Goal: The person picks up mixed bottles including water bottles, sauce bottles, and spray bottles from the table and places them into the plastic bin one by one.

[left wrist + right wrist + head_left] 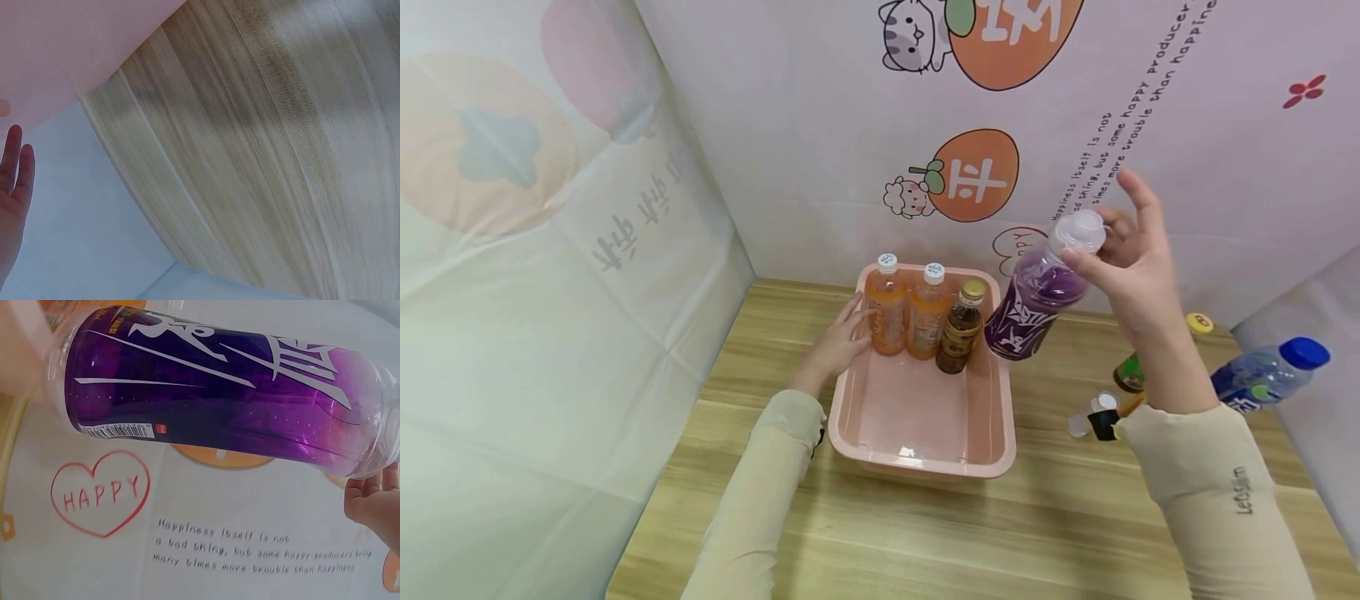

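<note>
Your right hand (1131, 267) pinches a purple bottle (1030, 308) by its clear top, thumb on one side and fingers on the other, the bottle tilted with its base down toward the pink bin (910, 417). Seen from the head, that base overlaps the bin's right rim; you cannot be shown touching it or clear of it. Your left hand (838, 346) holds nothing, its fingers loosely extended at the bin's left rim beside the left orange bottle (889, 321); whether they touch that bottle cannot be told. Next to it inside the bin, along the far end, stand a right orange bottle (927, 321) and a gold-capped brown bottle (958, 337). Beyond your right forearm, a blue-capped bottle (1285, 371) and a yellow cap (1199, 323) show over the wooden table (850, 533), before a printed backdrop (805, 150).
</note>
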